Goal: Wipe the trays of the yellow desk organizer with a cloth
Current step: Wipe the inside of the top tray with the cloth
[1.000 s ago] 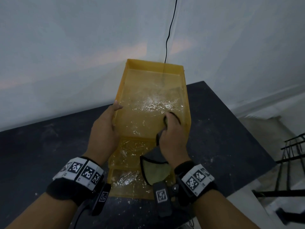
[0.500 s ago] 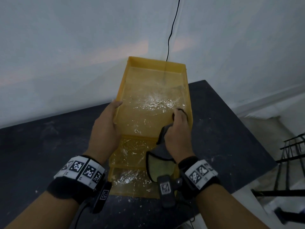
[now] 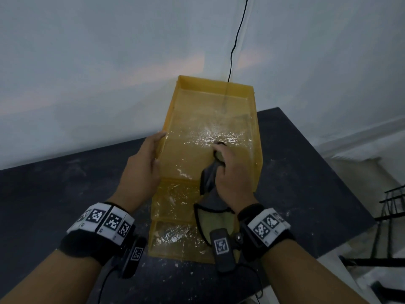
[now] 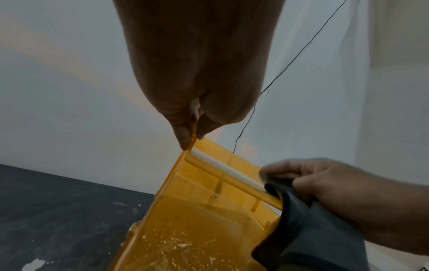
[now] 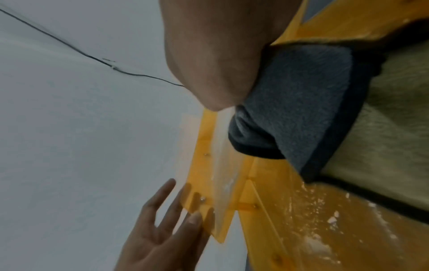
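A yellow three-tier desk organizer (image 3: 208, 93) stands on the dark table, its back against the wall. My left hand (image 3: 153, 154) holds the top tray's left wall. In the left wrist view the left hand (image 4: 192, 135) pinches that wall's edge between thumb and fingers. My right hand (image 3: 221, 154) grips a bunched grey cloth (image 3: 208, 181) with a black hem and presses it on the top tray's floor, near the middle. The cloth's loose end hangs over the lower tiers. The right wrist view shows the cloth (image 5: 290, 110) wadded under the palm. White specks dot the tray floors.
The dark speckled table (image 3: 65, 194) runs left and ends just right of the organizer. A white wall rises behind, with a thin black cable (image 3: 234, 40) hanging down to the organizer's back. A black metal rack (image 3: 392, 205) stands on the floor at the right.
My right hand slid the cloth toward the top tray's right wall, then back toward the middle. My left hand kept its hold on the left wall.
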`<state>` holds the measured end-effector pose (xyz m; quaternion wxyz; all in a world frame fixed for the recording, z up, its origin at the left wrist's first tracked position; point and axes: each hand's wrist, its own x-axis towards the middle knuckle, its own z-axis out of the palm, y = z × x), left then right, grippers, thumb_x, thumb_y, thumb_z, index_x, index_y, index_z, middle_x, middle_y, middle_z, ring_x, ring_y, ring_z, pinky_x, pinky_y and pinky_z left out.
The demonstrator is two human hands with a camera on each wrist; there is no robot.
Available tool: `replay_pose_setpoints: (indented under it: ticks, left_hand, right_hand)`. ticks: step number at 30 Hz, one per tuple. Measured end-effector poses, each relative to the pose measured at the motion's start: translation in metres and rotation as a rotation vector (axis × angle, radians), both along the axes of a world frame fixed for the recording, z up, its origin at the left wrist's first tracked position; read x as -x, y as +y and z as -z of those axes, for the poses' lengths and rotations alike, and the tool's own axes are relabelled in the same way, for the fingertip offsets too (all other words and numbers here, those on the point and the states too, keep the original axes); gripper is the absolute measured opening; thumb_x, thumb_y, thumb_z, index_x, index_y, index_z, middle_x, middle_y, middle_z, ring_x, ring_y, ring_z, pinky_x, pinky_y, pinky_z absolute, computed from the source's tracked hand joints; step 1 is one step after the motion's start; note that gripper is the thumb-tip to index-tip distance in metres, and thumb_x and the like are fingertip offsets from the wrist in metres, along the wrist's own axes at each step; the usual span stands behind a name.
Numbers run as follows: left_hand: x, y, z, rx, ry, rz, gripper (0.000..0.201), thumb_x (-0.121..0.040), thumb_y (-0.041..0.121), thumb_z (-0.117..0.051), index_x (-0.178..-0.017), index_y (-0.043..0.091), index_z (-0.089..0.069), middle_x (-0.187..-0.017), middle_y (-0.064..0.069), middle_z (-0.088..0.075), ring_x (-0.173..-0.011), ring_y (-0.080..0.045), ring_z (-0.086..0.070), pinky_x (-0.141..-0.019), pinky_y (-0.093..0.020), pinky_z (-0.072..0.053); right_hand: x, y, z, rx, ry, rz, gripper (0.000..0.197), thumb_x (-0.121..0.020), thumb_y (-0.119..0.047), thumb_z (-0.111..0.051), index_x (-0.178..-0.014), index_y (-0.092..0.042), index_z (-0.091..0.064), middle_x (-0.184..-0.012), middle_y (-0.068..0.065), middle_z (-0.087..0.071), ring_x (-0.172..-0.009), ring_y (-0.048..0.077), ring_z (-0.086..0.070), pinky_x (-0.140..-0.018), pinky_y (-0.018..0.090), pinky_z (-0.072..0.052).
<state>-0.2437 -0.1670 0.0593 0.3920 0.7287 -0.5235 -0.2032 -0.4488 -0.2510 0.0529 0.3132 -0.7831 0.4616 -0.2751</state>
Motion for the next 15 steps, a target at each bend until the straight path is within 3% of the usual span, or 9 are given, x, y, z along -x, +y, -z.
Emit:
replay_pose_setpoints:
  ticks: [3, 5, 7, 9, 10, 11, 12, 14, 15]
  left_hand:
    - [-0.005, 0.001, 0.001, 0.036, 0.055, 0.042, 0.065, -0.093, -0.003, -0.051, -0.144, 0.035, -0.037, -0.124, 0.032, -0.051, -0.11, 0.018, -0.053, -0.094, -0.012, -0.044]
    - [-0.006, 0.001, 0.001, 0.058, 0.097, 0.068, 0.063, -0.094, -0.007, -0.05, -0.145, 0.027, -0.038, -0.128, 0.03, -0.048, -0.11, 0.03, -0.044, -0.093, 0.001, -0.036]
    - [-0.007, 0.001, 0.001, 0.067, 0.143, 0.092, 0.061, -0.094, -0.009, -0.049, -0.145, 0.022, -0.039, -0.134, 0.022, -0.047, -0.114, 0.031, -0.039, -0.096, 0.003, -0.033]
    - [-0.01, 0.001, 0.0, 0.062, 0.183, 0.117, 0.061, -0.094, -0.009, -0.049, -0.146, 0.021, -0.038, -0.143, 0.013, -0.047, -0.126, 0.022, -0.037, -0.104, -0.004, -0.032]
    - [-0.012, 0.001, -0.001, 0.058, 0.192, 0.132, 0.061, -0.094, -0.009, -0.05, -0.146, 0.021, -0.038, -0.145, 0.01, -0.047, -0.13, 0.018, -0.036, -0.106, -0.005, -0.032]
    - [-0.015, 0.001, -0.001, 0.054, 0.2, 0.145, 0.06, -0.094, -0.01, -0.05, -0.146, 0.02, -0.038, -0.145, 0.009, -0.047, -0.131, 0.017, -0.036, -0.105, -0.005, -0.032]
    - [-0.016, 0.001, -0.001, 0.05, 0.207, 0.157, 0.06, -0.094, -0.01, -0.05, -0.146, 0.019, -0.038, -0.145, 0.009, -0.048, -0.13, 0.018, -0.036, -0.104, -0.004, -0.032]
    - [-0.017, 0.0, -0.002, 0.05, 0.206, 0.171, 0.06, -0.094, -0.009, -0.05, -0.146, 0.019, -0.038, -0.144, 0.011, -0.048, -0.129, 0.019, -0.037, -0.103, -0.003, -0.032]
    - [-0.017, 0.0, -0.001, 0.051, 0.203, 0.171, 0.06, -0.095, -0.008, -0.051, -0.146, 0.02, -0.038, -0.145, 0.011, -0.048, -0.13, 0.017, -0.037, -0.104, -0.004, -0.032]
  right_hand:
    - [-0.009, -0.004, 0.005, -0.005, 0.16, -0.076, 0.054, -0.095, 0.008, -0.04, -0.142, -0.014, -0.053, -0.148, 0.003, -0.052, -0.137, 0.018, -0.045, -0.116, 0.026, -0.034]
    - [-0.019, 0.01, 0.006, -0.018, 0.128, -0.267, 0.051, -0.093, 0.008, -0.042, -0.134, -0.015, -0.062, -0.142, 0.003, -0.059, -0.132, 0.016, -0.051, -0.115, 0.024, -0.036]
    - [-0.021, 0.023, 0.005, -0.047, 0.079, -0.427, 0.049, -0.091, 0.008, -0.043, -0.123, -0.016, -0.07, -0.132, 0.001, -0.067, -0.122, 0.014, -0.057, -0.106, 0.009, -0.037]
    - [-0.016, 0.025, -0.002, -0.136, 0.04, -0.48, 0.048, -0.092, 0.007, -0.042, -0.111, -0.022, -0.075, -0.112, -0.005, -0.075, -0.098, 0.015, -0.068, -0.088, 0.018, -0.053]
    - [-0.014, 0.022, -0.004, -0.177, 0.007, -0.444, 0.049, -0.093, 0.007, -0.041, -0.107, -0.025, -0.076, -0.097, -0.012, -0.076, -0.076, 0.009, -0.068, -0.069, 0.021, -0.055]
    - [-0.011, 0.017, -0.007, -0.197, -0.04, -0.371, 0.049, -0.095, 0.007, -0.041, -0.106, -0.025, -0.077, -0.088, -0.017, -0.073, -0.06, 0.003, -0.063, -0.053, 0.014, -0.046]
    - [-0.01, 0.01, -0.009, -0.187, -0.086, -0.275, 0.049, -0.095, 0.007, -0.041, -0.111, -0.024, -0.075, -0.092, -0.015, -0.072, -0.058, -0.004, -0.059, -0.05, 0.009, -0.04]
    - [-0.011, -0.004, -0.009, -0.118, -0.085, -0.132, 0.053, -0.096, 0.007, -0.04, -0.13, -0.025, -0.065, -0.122, -0.005, -0.067, -0.087, -0.011, -0.061, -0.069, 0.005, -0.044]
    - [-0.015, -0.009, -0.008, -0.088, -0.018, -0.127, 0.055, -0.097, 0.007, -0.039, -0.138, -0.024, -0.058, -0.136, -0.002, -0.06, -0.108, -0.005, -0.059, -0.085, 0.008, -0.045]
